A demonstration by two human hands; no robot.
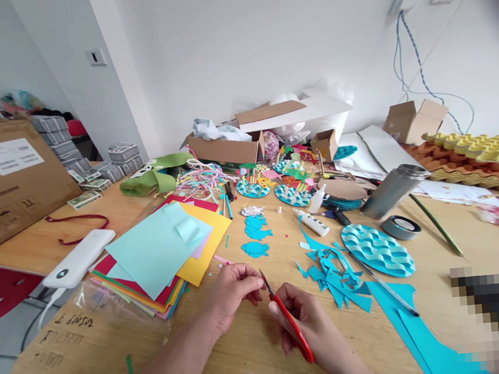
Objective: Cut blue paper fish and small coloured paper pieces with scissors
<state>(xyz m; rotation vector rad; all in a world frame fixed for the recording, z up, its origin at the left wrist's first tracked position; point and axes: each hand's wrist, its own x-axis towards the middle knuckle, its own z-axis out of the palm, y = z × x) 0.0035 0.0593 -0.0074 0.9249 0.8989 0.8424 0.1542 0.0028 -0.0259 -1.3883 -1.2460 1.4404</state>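
My right hand [302,316] is wrapped round a pair of red-handled scissors [291,323], their blades pointing up and to the left. Close to the blade tips, my left hand [236,287] has its thumb and fingers pinched together; whatever lies between them is too small to make out. Just beyond my hands lie blue paper fish [255,249] and a small white paper cutout [253,210]. Blue paper scraps [333,275] are heaped to the right of the scissors. A round blue disc with wavy paper strips [377,250] rests past the scraps.
At left lie stacked coloured paper sheets [150,254] and a white power bank [81,257]. Glue bottles [314,222], a black tape roll [401,227] and a steel flask [392,192] stand or lie at right. Larger blue paper [408,324] and a pen [394,293] lie nearer.
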